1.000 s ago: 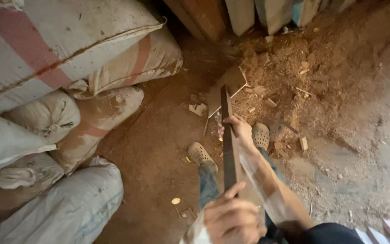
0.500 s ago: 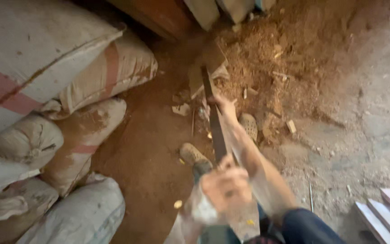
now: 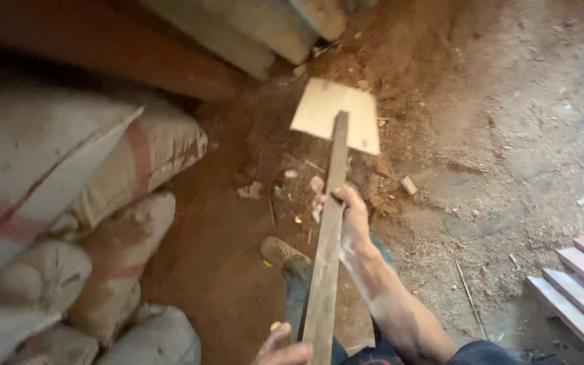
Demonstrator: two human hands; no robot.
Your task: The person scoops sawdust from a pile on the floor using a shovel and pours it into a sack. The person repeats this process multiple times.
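right hand (image 3: 349, 213) clenched (forearm outstretched), left hand (image 3: 285, 351) curled

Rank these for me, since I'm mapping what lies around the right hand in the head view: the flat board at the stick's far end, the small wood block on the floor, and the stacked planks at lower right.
1. Small wood block, just right of the right hand.
2. Flat board, ahead of the hand, at the stick's tip.
3. Stacked planks, far right on the floor.

Your right hand (image 3: 346, 213) and left hand (image 3: 285, 351) grip a wooden shovel (image 3: 329, 203); sacks (image 3: 103, 203) lie to their left.
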